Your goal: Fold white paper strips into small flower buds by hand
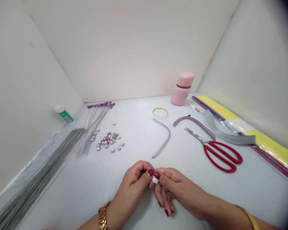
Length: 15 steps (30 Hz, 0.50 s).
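Scissors (pixel 222 156) blocking the right

Scissors (pixel 198 138): shiny metal blades, glossy red handles; bottle (pixel 181 92) matt pink, perhaps plastic.

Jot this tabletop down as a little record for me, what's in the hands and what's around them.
Left hand: pinching small whitish piece
Right hand: pinching same piece
Left side: thin grey wires, small folded stars
Middle: curved grey strip, tape roll
Right side: red-handled scissors
Back: pink bottle
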### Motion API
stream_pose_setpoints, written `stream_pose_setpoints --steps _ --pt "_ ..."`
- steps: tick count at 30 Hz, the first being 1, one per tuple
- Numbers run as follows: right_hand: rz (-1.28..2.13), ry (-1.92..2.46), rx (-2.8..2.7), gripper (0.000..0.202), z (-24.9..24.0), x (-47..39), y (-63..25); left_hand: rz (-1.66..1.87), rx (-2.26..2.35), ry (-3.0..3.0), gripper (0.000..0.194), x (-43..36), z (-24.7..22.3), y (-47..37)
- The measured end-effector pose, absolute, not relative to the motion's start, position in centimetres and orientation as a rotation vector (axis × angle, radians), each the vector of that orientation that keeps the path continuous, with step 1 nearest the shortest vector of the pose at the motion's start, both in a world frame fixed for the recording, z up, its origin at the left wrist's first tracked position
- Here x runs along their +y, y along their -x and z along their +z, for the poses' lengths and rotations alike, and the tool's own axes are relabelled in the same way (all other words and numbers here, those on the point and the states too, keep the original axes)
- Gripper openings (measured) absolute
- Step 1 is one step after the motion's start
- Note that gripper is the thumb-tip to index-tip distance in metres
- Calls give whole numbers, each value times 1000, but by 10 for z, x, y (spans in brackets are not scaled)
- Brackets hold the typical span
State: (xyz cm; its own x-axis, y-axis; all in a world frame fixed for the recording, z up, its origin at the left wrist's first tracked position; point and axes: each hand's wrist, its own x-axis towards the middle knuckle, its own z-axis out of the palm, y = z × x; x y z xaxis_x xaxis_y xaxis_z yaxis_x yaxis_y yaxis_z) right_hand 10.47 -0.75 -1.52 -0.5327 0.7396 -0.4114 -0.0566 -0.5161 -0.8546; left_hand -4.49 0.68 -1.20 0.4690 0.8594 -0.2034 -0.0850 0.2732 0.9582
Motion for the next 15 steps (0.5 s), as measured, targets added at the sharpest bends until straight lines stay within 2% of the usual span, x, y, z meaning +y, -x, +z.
stream_pose_setpoints --steps 8,15 --pt "1740 1217 -1581 39 -12 -8 -109 810 1151 -1625 16 -1 -10 47" --pt "1795 1211 -1223 32 -14 -4 -112 830 1033 -1360 19 5 -8 47"
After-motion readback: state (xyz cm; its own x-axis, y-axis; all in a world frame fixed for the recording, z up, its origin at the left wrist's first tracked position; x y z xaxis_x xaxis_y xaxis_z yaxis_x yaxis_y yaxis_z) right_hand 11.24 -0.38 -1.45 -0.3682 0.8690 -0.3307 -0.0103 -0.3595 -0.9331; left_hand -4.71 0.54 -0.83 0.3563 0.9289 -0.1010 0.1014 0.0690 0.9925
